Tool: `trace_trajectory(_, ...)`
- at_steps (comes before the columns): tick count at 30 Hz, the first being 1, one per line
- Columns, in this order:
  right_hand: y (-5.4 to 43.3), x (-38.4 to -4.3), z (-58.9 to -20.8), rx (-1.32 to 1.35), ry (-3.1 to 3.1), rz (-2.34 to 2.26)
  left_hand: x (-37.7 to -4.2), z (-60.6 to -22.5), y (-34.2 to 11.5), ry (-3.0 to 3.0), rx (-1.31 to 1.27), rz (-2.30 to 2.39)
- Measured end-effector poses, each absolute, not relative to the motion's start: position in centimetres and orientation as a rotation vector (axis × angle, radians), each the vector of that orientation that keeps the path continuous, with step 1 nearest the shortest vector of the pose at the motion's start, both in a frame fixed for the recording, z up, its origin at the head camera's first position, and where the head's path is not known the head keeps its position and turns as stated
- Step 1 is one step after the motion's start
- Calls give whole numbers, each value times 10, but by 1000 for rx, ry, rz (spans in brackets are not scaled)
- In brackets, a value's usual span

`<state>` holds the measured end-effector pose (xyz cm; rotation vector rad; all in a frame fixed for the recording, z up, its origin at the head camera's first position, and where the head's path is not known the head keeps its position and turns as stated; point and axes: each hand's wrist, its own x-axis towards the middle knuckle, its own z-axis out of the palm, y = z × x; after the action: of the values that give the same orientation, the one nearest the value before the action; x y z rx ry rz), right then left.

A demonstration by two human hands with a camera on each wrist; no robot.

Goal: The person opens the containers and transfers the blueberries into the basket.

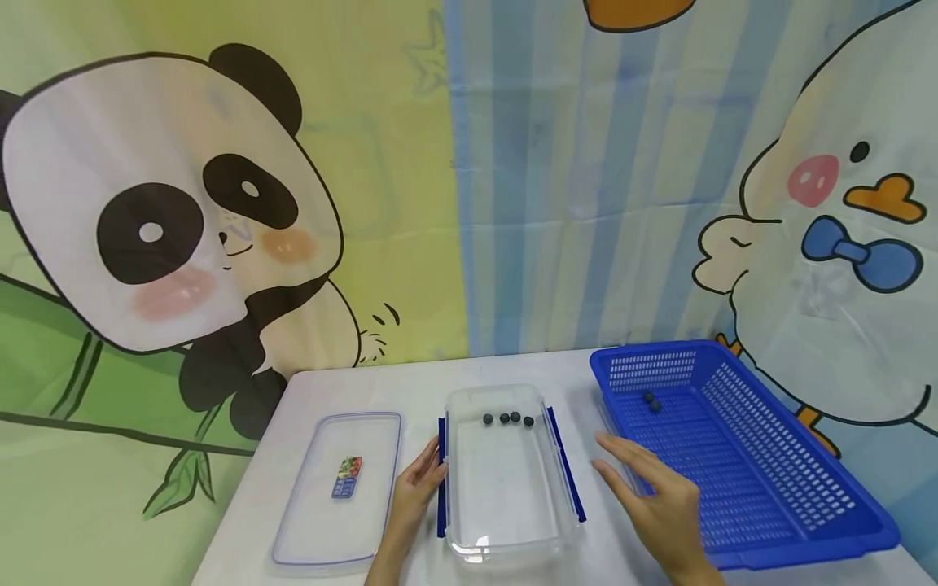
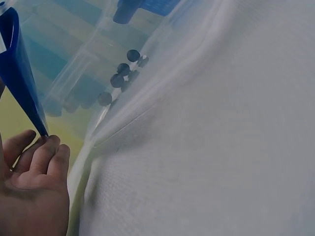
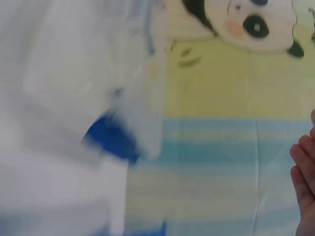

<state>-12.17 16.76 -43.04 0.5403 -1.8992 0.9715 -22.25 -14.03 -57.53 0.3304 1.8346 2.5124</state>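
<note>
A clear plastic food container with blue side latches stands in the middle of the table. Several dark blueberries lie toward its far end, and show through the clear wall in the left wrist view. At the container's left side my left hand holds the blue latch, fingertips at its lower edge. My right hand hovers between container and basket, thumb and fingers apart, nothing between them. In the right wrist view only some straight fingers show at the right edge.
A blue perforated basket stands at the right, with a couple of blueberries near its far left corner. The clear lid, bearing a colourful label, lies left of the container. A printed curtain hangs behind the white table.
</note>
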Motion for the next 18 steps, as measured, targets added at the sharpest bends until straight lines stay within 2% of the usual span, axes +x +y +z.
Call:
trace_trajectory(3, 130, -151, -416, 562, -1917, 1049, -222, -574, -140, 1831, 311, 2501)
trace_trajectory(7, 99, -197, -417, 632, -1984, 1062, -224, -575, -138, 1820, 288, 2506)
trace_trajectory(13, 77, -256, -447, 767, -2183, 1101, -224, -576, -138, 1854, 308, 2498)
trace_trajectory(18, 69, -285, -479, 718, -2376, 1213, -223, -577, -139, 1883, 311, 2504)
